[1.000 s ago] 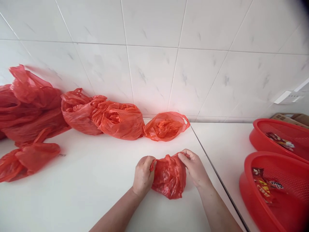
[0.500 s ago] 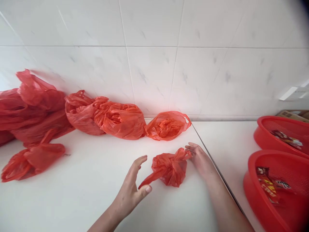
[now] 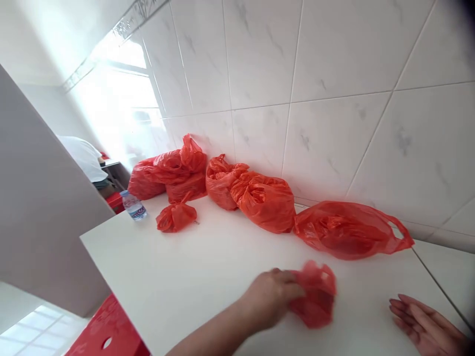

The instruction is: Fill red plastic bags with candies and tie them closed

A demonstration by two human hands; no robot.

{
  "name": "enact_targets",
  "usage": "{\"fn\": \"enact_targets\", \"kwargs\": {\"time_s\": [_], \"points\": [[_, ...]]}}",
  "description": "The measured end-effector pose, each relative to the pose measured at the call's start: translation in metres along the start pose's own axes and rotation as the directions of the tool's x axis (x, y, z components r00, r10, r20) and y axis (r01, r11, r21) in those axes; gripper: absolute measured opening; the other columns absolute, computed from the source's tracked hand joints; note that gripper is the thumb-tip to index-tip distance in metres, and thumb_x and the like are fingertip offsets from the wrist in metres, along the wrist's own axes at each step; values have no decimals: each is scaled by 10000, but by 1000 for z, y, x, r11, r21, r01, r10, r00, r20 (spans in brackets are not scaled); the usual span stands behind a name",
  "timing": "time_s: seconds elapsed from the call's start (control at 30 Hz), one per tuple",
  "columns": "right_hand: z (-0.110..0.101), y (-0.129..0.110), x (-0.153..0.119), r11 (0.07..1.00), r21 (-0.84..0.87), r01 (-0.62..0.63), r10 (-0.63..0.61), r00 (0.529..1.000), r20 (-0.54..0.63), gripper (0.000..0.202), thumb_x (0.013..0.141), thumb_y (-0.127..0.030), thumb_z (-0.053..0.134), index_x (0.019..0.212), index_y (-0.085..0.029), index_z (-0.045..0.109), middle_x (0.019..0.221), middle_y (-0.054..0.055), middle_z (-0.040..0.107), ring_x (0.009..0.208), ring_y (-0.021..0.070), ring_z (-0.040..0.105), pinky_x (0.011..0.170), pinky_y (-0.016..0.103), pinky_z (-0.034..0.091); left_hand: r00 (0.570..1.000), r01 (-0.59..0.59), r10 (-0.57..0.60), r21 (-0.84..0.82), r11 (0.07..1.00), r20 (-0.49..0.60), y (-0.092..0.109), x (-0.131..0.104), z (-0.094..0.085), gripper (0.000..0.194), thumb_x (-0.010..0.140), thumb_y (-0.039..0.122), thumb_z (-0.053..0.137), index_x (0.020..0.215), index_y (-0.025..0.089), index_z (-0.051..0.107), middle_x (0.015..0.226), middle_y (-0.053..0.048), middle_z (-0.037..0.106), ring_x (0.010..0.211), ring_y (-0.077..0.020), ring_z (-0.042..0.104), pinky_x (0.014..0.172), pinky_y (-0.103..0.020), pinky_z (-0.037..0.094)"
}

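Observation:
My left hand (image 3: 272,299) is closed on the side of a small red plastic bag (image 3: 317,299), which is knotted or bunched up and blurred by motion. To the right, apart from the bag, my right hand (image 3: 426,321) lies over the white table (image 3: 222,267) with its fingers stretched out and nothing in them. Behind the held bag, an open red plastic bag (image 3: 349,237) with crumpled red plastic inside rests against the wall. A small tied red bag (image 3: 176,217) lies by itself farther left.
Fuller red bags (image 3: 265,202) line the tiled wall, with a larger heap of bags (image 3: 166,173) beyond. A water bottle (image 3: 133,205) stands near the table's far left edge. A grey panel (image 3: 40,207) and a red stool (image 3: 111,329) are at left. Behind is a person in white (image 3: 81,155).
The view has swung left, bringing in the bottle and stool while the red baskets have left it. My left hand has closed on the small bag; my right hand has come away from it.

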State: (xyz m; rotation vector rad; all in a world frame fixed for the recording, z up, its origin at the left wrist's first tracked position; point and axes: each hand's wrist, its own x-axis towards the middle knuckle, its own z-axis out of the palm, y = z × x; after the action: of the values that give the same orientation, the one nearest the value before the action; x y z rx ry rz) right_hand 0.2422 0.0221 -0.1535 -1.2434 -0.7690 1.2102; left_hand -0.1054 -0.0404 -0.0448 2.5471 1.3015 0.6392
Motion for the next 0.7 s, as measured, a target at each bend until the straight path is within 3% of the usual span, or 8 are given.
{"fn": "enact_targets", "kwargs": {"time_s": [0.07, 0.13, 0.2, 0.27, 0.33, 0.43, 0.57, 0.7], "points": [[5, -4, -2, 998, 32, -50, 51, 999, -3, 432, 531, -478, 826, 894, -275, 709, 891, 60, 705, 828, 187, 668, 670, 217, 584, 984, 154, -153, 6, 988, -91, -26, -24, -30, 217, 830, 165, 560, 979, 284, 662, 1005, 8, 684, 901, -151, 633, 827, -232, 477], [14, -13, -8, 995, 48, -85, 86, 996, -21, 488, 481, -469, 850, 883, -236, 701, 870, 56, 705, 823, 182, 655, 669, 213, 578, 963, 229, -222, 25, 973, -151, -56, -49, -63, 228, 853, 183, 524, 1026, 251, 655, 1031, -49, 669, 905, -186, 630, 815, -283, 492], [23, -20, -15, 996, 31, -78, 80, 996, -47, 499, 481, -467, 849, 877, -207, 693, 840, 57, 704, 808, 179, 647, 651, 215, 570, 911, 355, -310, 132, 926, -272, -86, -71, -91, 208, 848, 260, 550, 1022, 273, 665, 1052, -43, 662, 922, -207, 635, 819, -306, 505], [32, -25, -20, 999, -14, -45, 43, 997, -67, 494, 520, -480, 826, 895, -191, 684, 832, 57, 703, 803, 181, 643, 638, 224, 562, 850, 446, -338, 208, 871, -404, -109, -83, -109, 298, 851, 313, 541, 1130, 263, 634, 1179, -85, 618, 1037, -296, 606, 860, -422, 505], [38, -27, -23, 996, -85, -12, 5, 996, -84, 472, 574, -494, 789, 910, -183, 676, 833, 58, 701, 807, 188, 641, 641, 245, 557, 811, 496, -340, 251, 831, -476, -120, -82, -114, 400, 866, 340, 523, 1260, 279, 551, 1355, -102, 503, 1217, -363, 485, 931, -531, 454], [45, -28, -26, 977, -212, 14, -34, 995, -90, 418, 652, -490, 720, 926, -179, 663, 842, 60, 702, 822, 201, 644, 668, 278, 553, 831, 417, -271, 222, 881, -485, -109, -54, -101, 390, 870, 350, 533, 1251, 268, 545, 1374, -101, 484, 1245, -327, 470, 976, -524, 435], [52, -28, -31, 916, -391, 90, -126, 990, -66, 345, 747, -472, 601, 918, -176, 652, 839, 69, 710, 801, 211, 670, 667, 300, 550, 947, 136, -136, -19, 990, -290, -59, 19, -68, 299, 867, 262, 547, 1159, 293, 603, 1306, -63, 547, 1154, -243, 556, 949, -414, 480], [66, -28, -37, 792, -570, 218, -306, 950, -61, 322, 818, -451, 483, 908, -178, 630, 830, 82, 704, 752, 224, 678, 645, 335, 546, 982, 4, -73, -368, 930, -174, -15, 104, -41, 429, 809, 194, 615, 1214, 333, 584, 1354, -39, 512, 1220, -235, 503, 989, -383, 444]]}}
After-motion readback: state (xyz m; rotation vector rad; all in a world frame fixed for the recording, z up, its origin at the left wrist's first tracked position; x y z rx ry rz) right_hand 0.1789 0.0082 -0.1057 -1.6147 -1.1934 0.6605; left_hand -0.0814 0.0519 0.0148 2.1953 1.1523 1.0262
